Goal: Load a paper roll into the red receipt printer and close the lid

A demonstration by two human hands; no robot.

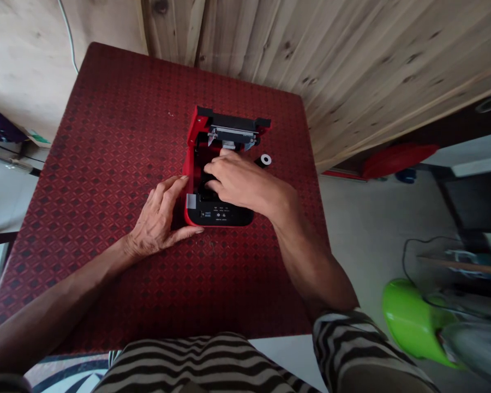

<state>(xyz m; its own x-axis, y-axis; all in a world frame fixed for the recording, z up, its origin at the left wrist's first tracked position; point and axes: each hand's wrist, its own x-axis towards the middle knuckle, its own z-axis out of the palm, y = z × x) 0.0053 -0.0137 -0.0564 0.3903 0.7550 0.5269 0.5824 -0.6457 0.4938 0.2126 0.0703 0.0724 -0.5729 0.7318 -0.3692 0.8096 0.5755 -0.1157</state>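
Note:
A small red and black printer (228,214) stands on the table with its lid (233,121) raised at the back. Against its left side rest the fingers of my left hand (159,215), spread, with the thumb stretched along the front corner. My right hand (239,177) reaches down into the printer's compartment from the right. Its fingers are bent inward, and the hand covers most of the inside; what the fingertips hold, if anything, is hidden. Just right of the printer lies a black roll with a white end (265,159), partly behind my right hand.
A red patterned cloth covers the table (118,125). Wooden planks (270,49) form the wall along its back edge. On the floor to the right stands a bright green plastic item (413,322), with a dark cable (406,256) near it. My striped shirt meets the table's front edge.

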